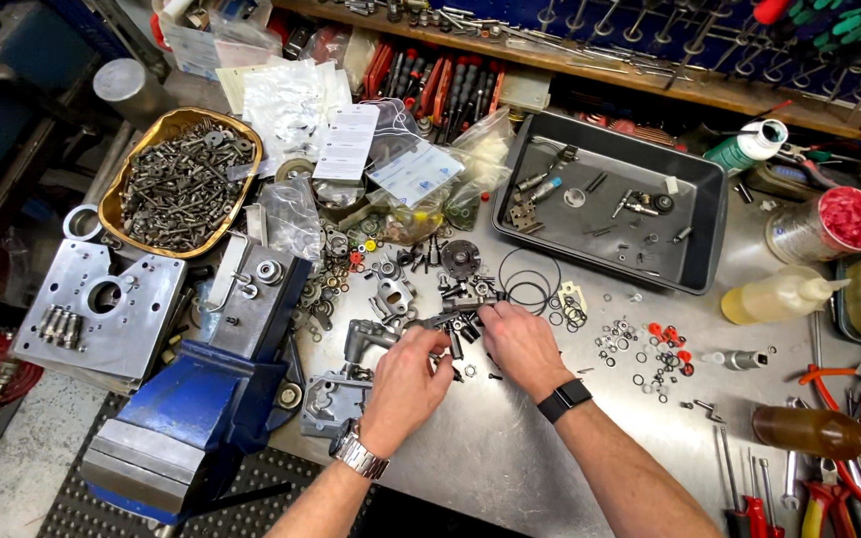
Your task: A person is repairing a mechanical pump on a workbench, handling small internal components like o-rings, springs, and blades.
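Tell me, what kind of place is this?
Most likely a mechanic's workshop bench: a blue vise, a tray of screws and bolts, and rows of hand tools behind it.

Dull grey metal part (455, 317), brushed-steel bench (510, 448)

a small dark metal part (453, 319), long and thin, lies almost level just above the steel bench, among loose screws and rings. both ends are gripped between fingertips, near the bench's middle.
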